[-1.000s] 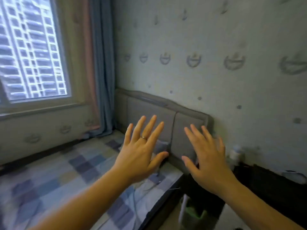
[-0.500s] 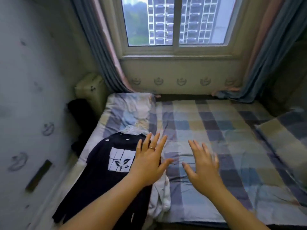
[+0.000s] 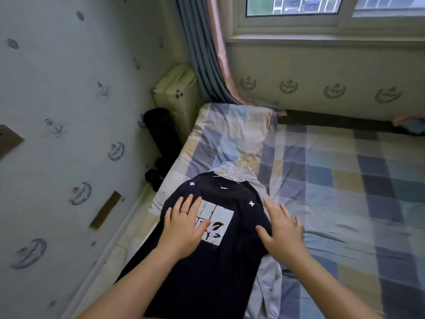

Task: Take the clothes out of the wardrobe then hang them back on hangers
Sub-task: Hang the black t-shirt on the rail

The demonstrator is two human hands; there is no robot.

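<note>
Head view: dark T-shirt (image 3: 218, 284) lies face up on the bed (image 3: 345, 203), near its left edge, on top of a pale grey garment (image 3: 268, 272); white wire hangers (image 3: 230, 172) lie at the collar, whether threaded into the neck cannot be told. Left hand (image 3: 184, 224) flat on or just above the chest print, fingers straight and spread, gripping nothing; right hand (image 3: 282, 229) likewise spread at the shirt's far side, holding nothing; contact cannot be told. Judgement: shirt is light, soft and limp; it will sag and fold if lifted from one point; best taken at both shoulders, or by a hanger hook if one is already inside; thin wire hooks may tangle together.
</note>
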